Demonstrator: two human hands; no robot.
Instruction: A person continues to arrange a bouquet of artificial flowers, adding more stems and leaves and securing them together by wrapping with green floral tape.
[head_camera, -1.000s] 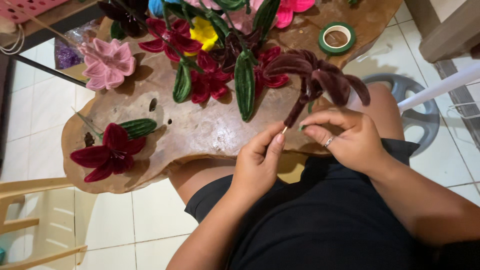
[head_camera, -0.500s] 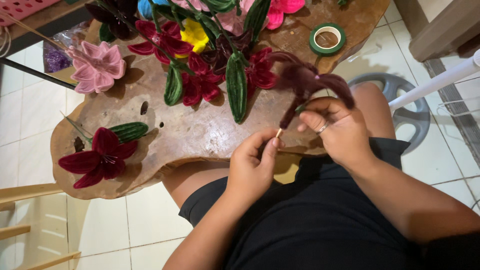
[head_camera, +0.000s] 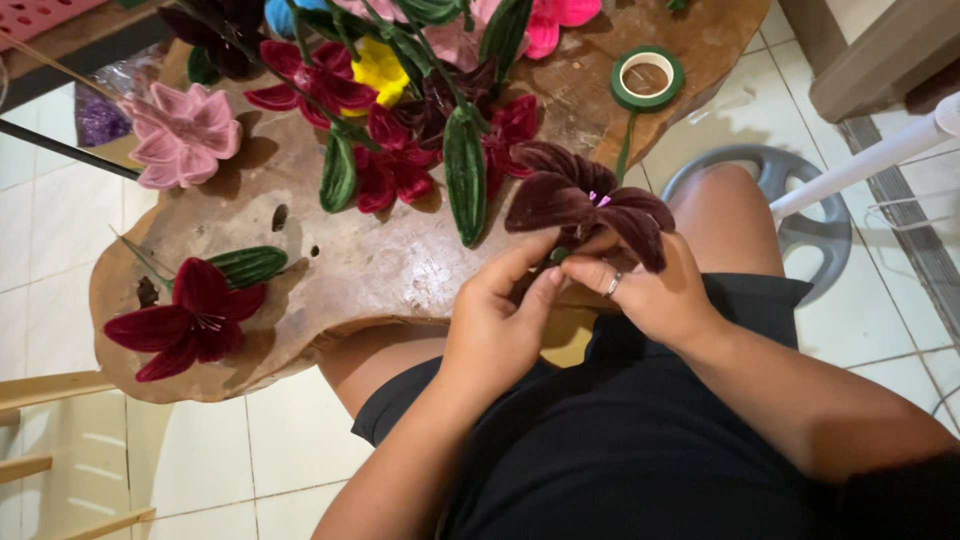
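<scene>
Two hands meet at the near edge of the tabletop (head_camera: 330, 290), and from the head camera, the only view we have, we look straight down on them. Our left hand (head_camera: 500, 330) and our right hand (head_camera: 650, 295) are both closed on the base of a dark maroon fuzzy flower (head_camera: 585, 200), fingertips pinching just under the petals where the stem would start. We hold it there, we judge, because that is where the petals join; the stem itself is hidden behind our fingers. A ring (head_camera: 613, 285) shows on the right hand. The bloom sits above our lap, over the slab's edge, its petals spreading up and away from our knuckles.

Farther back on the wooden slab lie finished pieces, seemingly set out of the way: a red flower (head_camera: 185, 320) with a green leaf (head_camera: 248, 265) near the left edge, a pink flower (head_camera: 185, 130) beyond it, and a crowded bunch of red, yellow and pink blooms with long green leaves (head_camera: 465, 175) in the middle. A roll of green tape (head_camera: 647, 78) rests well behind the right hand, a thin green strand trailing from it towards our hands.
</scene>
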